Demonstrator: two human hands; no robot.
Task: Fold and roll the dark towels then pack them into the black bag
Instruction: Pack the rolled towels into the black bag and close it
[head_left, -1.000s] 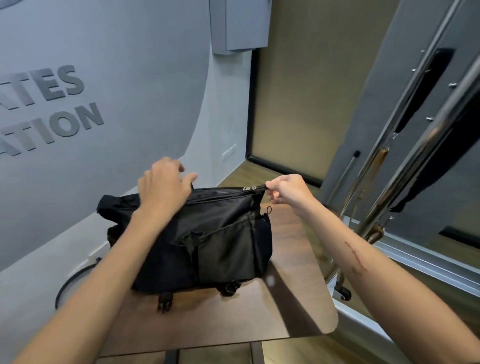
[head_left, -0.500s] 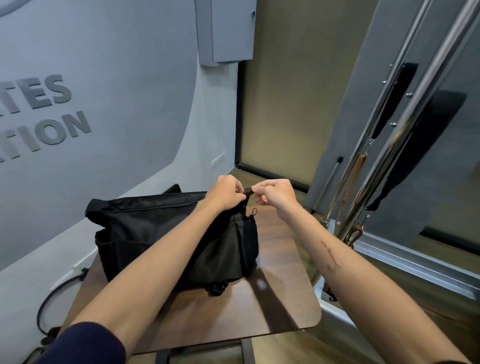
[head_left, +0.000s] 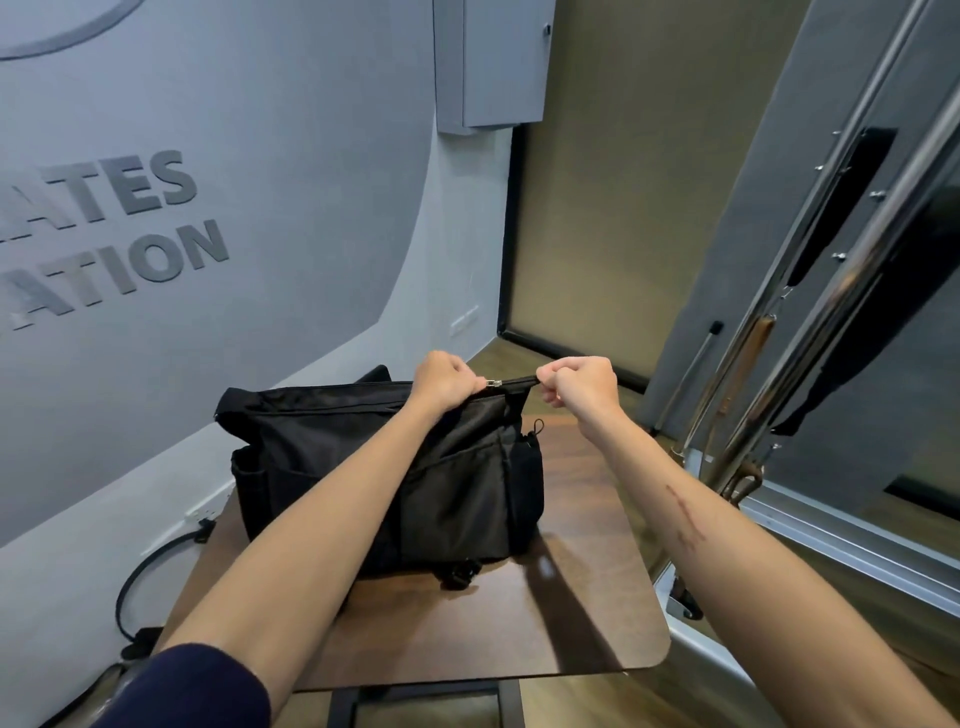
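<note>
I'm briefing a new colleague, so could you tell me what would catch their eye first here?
First, the black bag standing on the wooden table in mid-frame. At its top right end, the left hand pinches the zipper pull while the right hand holds the bag's end taut. Large raised letters stand out on the grey wall to the left.

Even, moderately bright indoor light falls from above. Both forearms cast soft dark shadows across the glossy table (head_left: 597, 613), which shows a small glare spot. Wide-angle distortion bends the wall lettering (head_left: 119, 234) and metal poles (head_left: 852, 291) near the edges. Focus is fairly sharp.
</note>
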